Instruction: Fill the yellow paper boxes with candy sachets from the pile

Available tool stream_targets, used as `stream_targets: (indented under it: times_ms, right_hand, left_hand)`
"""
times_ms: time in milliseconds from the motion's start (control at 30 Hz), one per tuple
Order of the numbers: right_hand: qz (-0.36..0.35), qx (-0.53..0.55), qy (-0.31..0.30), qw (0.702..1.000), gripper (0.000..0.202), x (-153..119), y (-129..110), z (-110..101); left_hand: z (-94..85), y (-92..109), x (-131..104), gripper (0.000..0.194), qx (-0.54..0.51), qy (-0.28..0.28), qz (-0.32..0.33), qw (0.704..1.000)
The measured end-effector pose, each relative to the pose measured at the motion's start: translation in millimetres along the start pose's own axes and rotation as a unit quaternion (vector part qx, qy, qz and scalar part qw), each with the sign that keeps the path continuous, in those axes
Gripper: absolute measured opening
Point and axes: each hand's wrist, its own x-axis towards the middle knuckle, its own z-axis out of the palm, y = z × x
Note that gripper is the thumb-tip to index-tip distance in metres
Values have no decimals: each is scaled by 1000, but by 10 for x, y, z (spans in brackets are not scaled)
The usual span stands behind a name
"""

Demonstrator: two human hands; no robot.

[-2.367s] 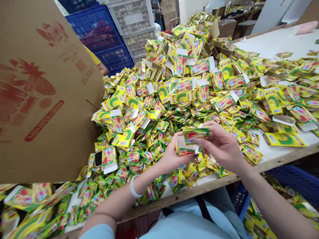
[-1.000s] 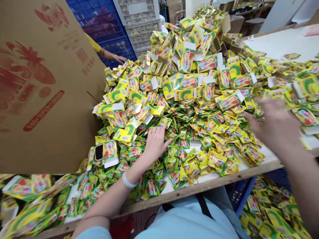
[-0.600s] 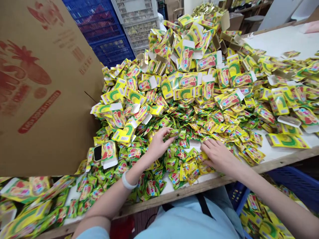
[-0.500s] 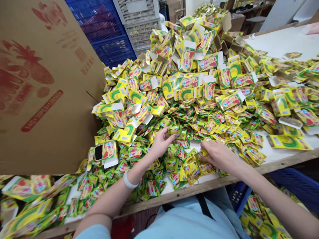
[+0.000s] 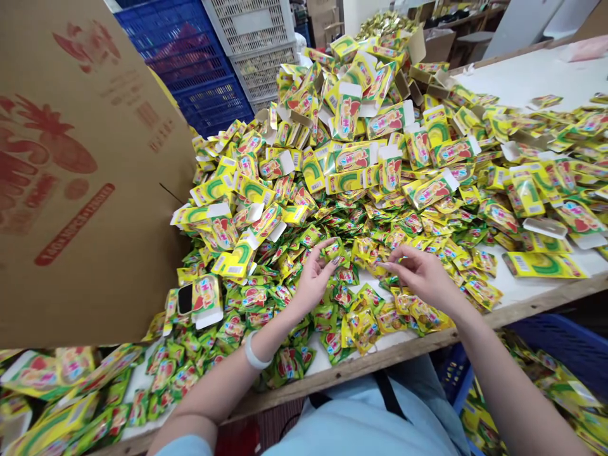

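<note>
My left hand (image 5: pixel 316 278), with a white band on the wrist, pinches a small green candy packet (image 5: pixel 334 250) over the loose packets. To its right, my right hand (image 5: pixel 420 275) has thumb and forefinger close together beside yellow packets (image 5: pixel 363 250); whatever lies between those fingertips is too small to name. Under the right hand, more yellow packets (image 5: pixel 425 315) lie near the table's front edge. Green and red packets (image 5: pixel 289 362) cover the table below my left hand. Behind both hands rises a heap of yellow printed boxes (image 5: pixel 351 155), several with open flaps.
A large cardboard carton (image 5: pixel 90 253) stands at the left, with a black phone (image 5: pixel 185 299) near it. Blue crates (image 5: pixel 209 95) and white crates (image 5: pixel 256 31) are stacked behind. The wooden table edge (image 5: pixel 380 361) runs in front; a blue basket (image 5: pixel 565 335) of packs sits lower right.
My right hand has risen away from the yellow packets near the front edge, and its fingers have extended. My left hand stays near the same spot with the green packet. The view has shifted slightly.
</note>
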Motion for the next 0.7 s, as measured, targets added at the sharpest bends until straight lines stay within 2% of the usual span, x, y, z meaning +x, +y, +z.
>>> stream_targets:
  times_ms: [100, 233, 367, 467, 533, 567, 633, 667, 700]
  right_hand:
    - [-4, 111, -46, 993, 32, -16, -99, 0]
    - [1, 192, -82, 978, 34, 44, -231, 171]
    - [-24, 154, -33, 987, 34, 134, -205, 338]
    - [-61, 73, 6, 995, 29, 120, -134, 416]
    - [-79, 30, 76, 994, 26, 67, -70, 481]
    - [-81, 33, 111, 990, 31, 34, -35, 524]
    - [-70, 104, 125, 984, 58, -30, 34, 632]
    - [-59, 163, 100, 980, 67, -54, 60, 693]
    - [-48, 227, 64, 970, 69, -70, 74, 754]
  left_hand:
    - [17, -22, -14, 49, -12, 4, -8, 1000]
    - [157, 34, -111, 47, -89, -28, -45, 995]
    - [281, 114, -203, 52, -163, -61, -53, 983]
    - [315, 94, -199, 59, -126, -14, -31, 991]
    - [322, 49, -174, 59, -88, 31, -30, 995]
    - [328, 25, -164, 58, -77, 50, -29, 995]
    - [353, -13, -158, 55, -69, 69, -15, 995]
    - [371, -21, -161, 53, -66, 68, -1, 995]
    - [389, -18, -164, 51, -58, 58, 16, 996]
